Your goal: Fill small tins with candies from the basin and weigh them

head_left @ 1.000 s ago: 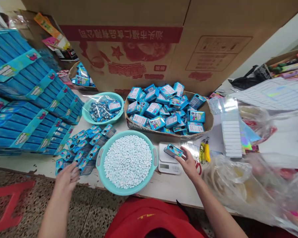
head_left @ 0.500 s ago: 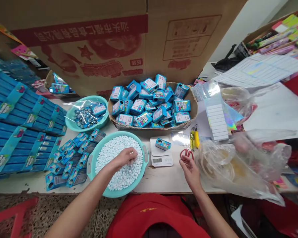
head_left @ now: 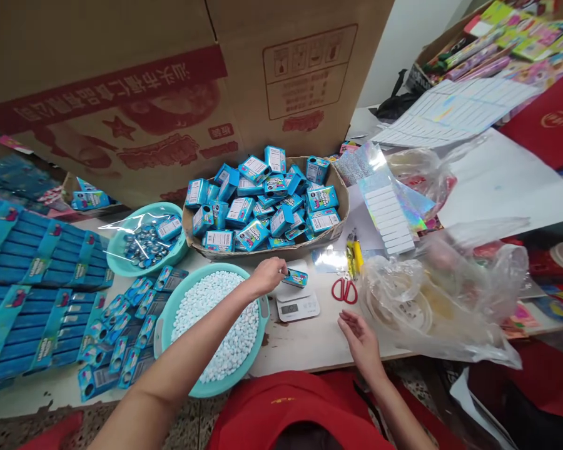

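My left hand [head_left: 268, 275] is closed in a pinch at the left end of a small blue candy box [head_left: 295, 277]. What the fingertips hold, if anything, is hidden. The box lies on a white digital scale [head_left: 298, 310], whose display is lit. Beneath my left forearm stands a turquoise basin [head_left: 264, 312] full of small white candy pellets [head_left: 216, 331]. My right hand [head_left: 362, 344] rests over the table's front edge, fingers loosely stretched and nothing in them. Red-handled scissors [head_left: 344, 290] lie just beyond it.
A cut-down carton [head_left: 263, 251] heaped with blue boxes stands behind the scale. Left are a second turquoise bowl [head_left: 122, 265] of shiny wrapped pieces, several open boxes [head_left: 122, 331] and stacked blue packs [head_left: 32, 269]. Plastic bags [head_left: 431, 312] crowd the right; a big carton [head_left: 169, 75] rises behind.
My left hand has gone from the white pellets in the basin up and right to the box on the scale. My right hand stays near the table edge. The view has shifted.
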### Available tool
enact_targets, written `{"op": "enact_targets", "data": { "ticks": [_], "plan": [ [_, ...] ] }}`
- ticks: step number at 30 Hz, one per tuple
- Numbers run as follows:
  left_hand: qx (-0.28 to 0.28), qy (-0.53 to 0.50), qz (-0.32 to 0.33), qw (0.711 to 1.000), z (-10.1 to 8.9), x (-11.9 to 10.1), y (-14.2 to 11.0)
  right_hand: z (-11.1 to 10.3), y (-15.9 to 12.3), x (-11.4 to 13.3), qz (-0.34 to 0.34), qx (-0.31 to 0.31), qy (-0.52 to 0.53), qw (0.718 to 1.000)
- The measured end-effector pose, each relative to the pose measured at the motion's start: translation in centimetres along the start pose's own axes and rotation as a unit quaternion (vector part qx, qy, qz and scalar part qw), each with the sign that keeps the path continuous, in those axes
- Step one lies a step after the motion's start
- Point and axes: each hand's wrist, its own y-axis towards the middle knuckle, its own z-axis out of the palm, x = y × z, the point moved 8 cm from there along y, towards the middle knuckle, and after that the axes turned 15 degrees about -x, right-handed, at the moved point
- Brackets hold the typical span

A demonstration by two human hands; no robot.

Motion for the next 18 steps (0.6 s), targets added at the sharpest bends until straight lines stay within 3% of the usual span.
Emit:
{"op": "enact_targets", "data": {
  "ticks": [7, 14, 18],
  "plan": [
    [0.009, 0.068, 0.054, 0.996, 1.1, -1.4, 0.2, -0.1, 0.0, -0.3, 0.024, 0.0, 0.009, 1.0],
    [-0.016, 0.064, 0.057, 0.996, 0.8, -1.3, 0.3, 0.2, 0.2, -0.3, 0.014, 0.005, 0.002, 1.0],
    [-0.068, 0.024, 0.036, 0.997, -0.4, -0.8, 0.3, 0.4, 0.2, -0.2, 0.013, 0.008, -0.006, 1.0]
  ]
}}
